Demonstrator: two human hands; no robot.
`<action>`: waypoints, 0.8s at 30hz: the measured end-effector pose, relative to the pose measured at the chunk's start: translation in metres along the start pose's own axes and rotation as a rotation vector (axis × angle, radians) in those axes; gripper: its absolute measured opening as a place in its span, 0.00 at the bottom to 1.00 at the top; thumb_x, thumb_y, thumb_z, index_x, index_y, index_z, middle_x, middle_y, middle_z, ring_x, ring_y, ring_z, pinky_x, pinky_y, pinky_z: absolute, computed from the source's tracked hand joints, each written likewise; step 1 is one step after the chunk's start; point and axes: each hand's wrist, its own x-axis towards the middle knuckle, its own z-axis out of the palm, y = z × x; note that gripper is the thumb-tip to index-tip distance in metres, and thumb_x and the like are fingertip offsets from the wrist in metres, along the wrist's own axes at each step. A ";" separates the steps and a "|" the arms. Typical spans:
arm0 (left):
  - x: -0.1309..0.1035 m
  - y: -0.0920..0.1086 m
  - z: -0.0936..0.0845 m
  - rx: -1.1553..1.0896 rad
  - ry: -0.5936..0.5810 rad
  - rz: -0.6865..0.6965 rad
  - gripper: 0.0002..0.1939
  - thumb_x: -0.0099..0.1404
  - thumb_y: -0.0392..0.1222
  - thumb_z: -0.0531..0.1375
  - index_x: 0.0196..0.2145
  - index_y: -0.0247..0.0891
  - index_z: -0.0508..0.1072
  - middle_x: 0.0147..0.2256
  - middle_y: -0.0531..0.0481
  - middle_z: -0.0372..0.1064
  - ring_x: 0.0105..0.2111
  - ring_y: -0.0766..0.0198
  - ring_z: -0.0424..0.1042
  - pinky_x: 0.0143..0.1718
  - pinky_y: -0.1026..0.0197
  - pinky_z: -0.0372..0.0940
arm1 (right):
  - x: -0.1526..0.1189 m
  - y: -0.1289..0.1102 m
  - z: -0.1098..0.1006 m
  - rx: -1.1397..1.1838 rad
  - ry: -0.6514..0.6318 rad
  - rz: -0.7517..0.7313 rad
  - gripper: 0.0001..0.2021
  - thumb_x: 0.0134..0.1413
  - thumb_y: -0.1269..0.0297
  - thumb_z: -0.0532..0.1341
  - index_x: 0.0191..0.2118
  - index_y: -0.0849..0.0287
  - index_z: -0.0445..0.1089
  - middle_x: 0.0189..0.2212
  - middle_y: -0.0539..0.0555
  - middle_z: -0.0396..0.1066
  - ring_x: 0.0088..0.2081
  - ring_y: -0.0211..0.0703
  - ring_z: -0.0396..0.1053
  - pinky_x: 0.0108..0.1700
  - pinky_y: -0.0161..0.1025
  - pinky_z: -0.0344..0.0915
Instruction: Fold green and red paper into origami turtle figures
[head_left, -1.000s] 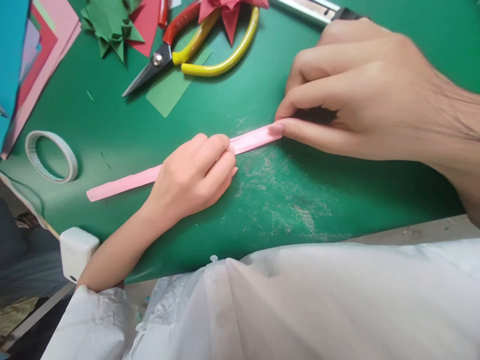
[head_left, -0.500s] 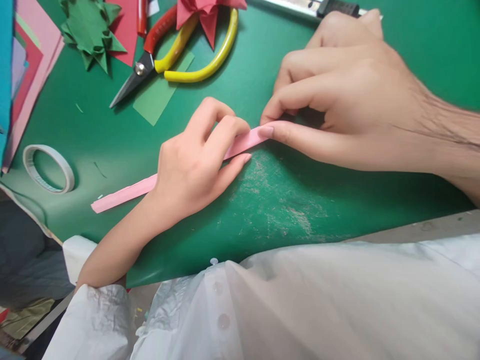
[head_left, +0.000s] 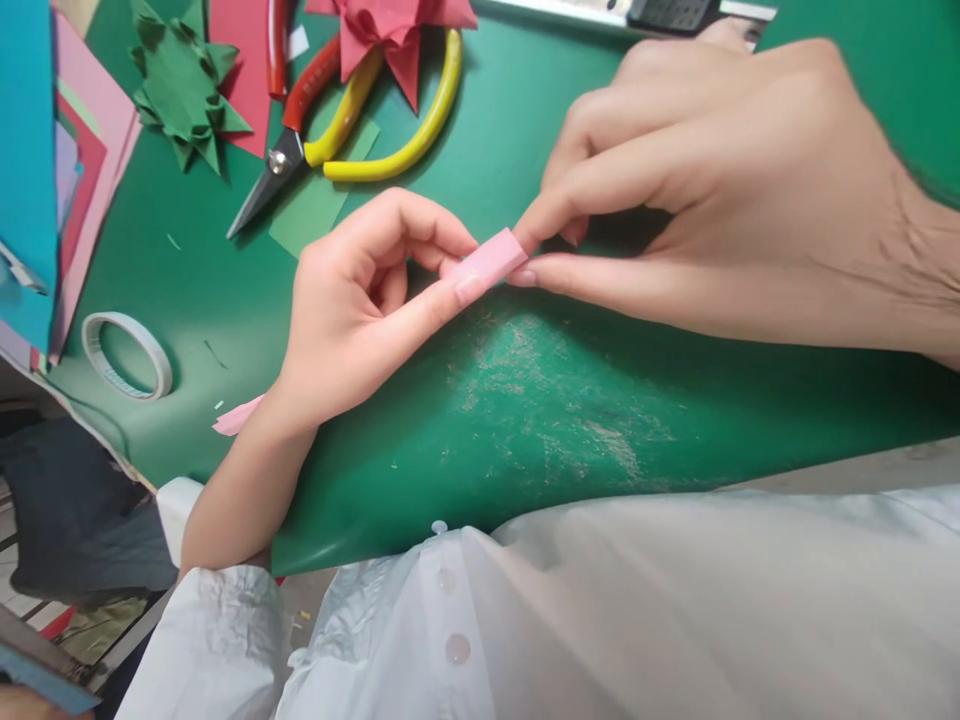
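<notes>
A narrow folded strip of pink paper [head_left: 491,257] runs from between my hands down to the left, its other end showing beyond my left wrist. My left hand [head_left: 360,290] pinches it between thumb and fingers, close to the near end. At the strip's tip, the thumb and index finger of my right hand [head_left: 720,190] close on the edge. The middle of the strip is hidden behind my left hand.
Scissors [head_left: 281,160] with red and yellow handles lie beyond my left hand, over a green paper piece [head_left: 311,215]. Around are a red folded paper star [head_left: 394,35], a green one [head_left: 184,85], a tape roll [head_left: 126,355], coloured sheets [head_left: 97,130] and a box cutter [head_left: 671,12].
My left hand has turned, bringing its thumb on top of the strip. The strip's near end is raised and tilted. My right fingertips have shifted to its very tip.
</notes>
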 end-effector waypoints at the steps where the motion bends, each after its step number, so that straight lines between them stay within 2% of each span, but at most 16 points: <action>1: 0.000 0.000 -0.001 0.019 -0.011 -0.004 0.24 0.76 0.59 0.51 0.52 0.35 0.71 0.40 0.49 0.77 0.27 0.69 0.73 0.21 0.60 0.59 | 0.000 -0.001 0.000 -0.001 -0.001 0.002 0.20 0.70 0.52 0.49 0.42 0.53 0.77 0.38 0.47 0.69 0.45 0.44 0.66 0.49 0.49 0.58; 6: 0.001 0.001 -0.001 0.132 -0.032 -0.024 0.24 0.78 0.58 0.47 0.51 0.36 0.71 0.42 0.47 0.77 0.29 0.67 0.76 0.22 0.59 0.62 | 0.000 -0.003 -0.001 -0.005 0.005 0.020 0.21 0.70 0.52 0.49 0.44 0.53 0.78 0.37 0.48 0.69 0.44 0.45 0.65 0.46 0.49 0.54; 10: 0.002 0.001 -0.002 0.056 0.017 -0.056 0.22 0.76 0.58 0.50 0.47 0.38 0.74 0.39 0.49 0.76 0.31 0.65 0.77 0.22 0.58 0.64 | 0.001 -0.004 -0.001 -0.011 0.002 0.047 0.24 0.70 0.51 0.46 0.44 0.54 0.78 0.38 0.49 0.70 0.46 0.46 0.65 0.48 0.51 0.56; 14: 0.002 0.000 -0.003 0.025 0.000 -0.048 0.19 0.76 0.56 0.52 0.47 0.39 0.74 0.38 0.49 0.75 0.32 0.65 0.76 0.23 0.57 0.64 | 0.001 -0.005 -0.001 -0.004 -0.001 0.054 0.24 0.70 0.51 0.46 0.44 0.55 0.78 0.38 0.49 0.70 0.47 0.48 0.66 0.50 0.53 0.57; 20: 0.004 0.000 -0.001 -0.143 0.021 -0.063 0.09 0.73 0.47 0.60 0.42 0.41 0.74 0.35 0.52 0.73 0.23 0.73 0.63 0.19 0.60 0.54 | 0.001 -0.008 -0.002 -0.011 0.008 0.088 0.28 0.71 0.48 0.42 0.44 0.53 0.78 0.38 0.50 0.70 0.46 0.47 0.67 0.51 0.52 0.59; 24: 0.004 0.002 0.001 -0.159 0.055 -0.080 0.07 0.71 0.47 0.63 0.40 0.42 0.75 0.35 0.54 0.74 0.21 0.74 0.59 0.19 0.60 0.52 | -0.001 -0.006 -0.003 -0.015 0.026 0.055 0.30 0.71 0.46 0.41 0.42 0.54 0.78 0.38 0.49 0.69 0.45 0.45 0.65 0.52 0.51 0.58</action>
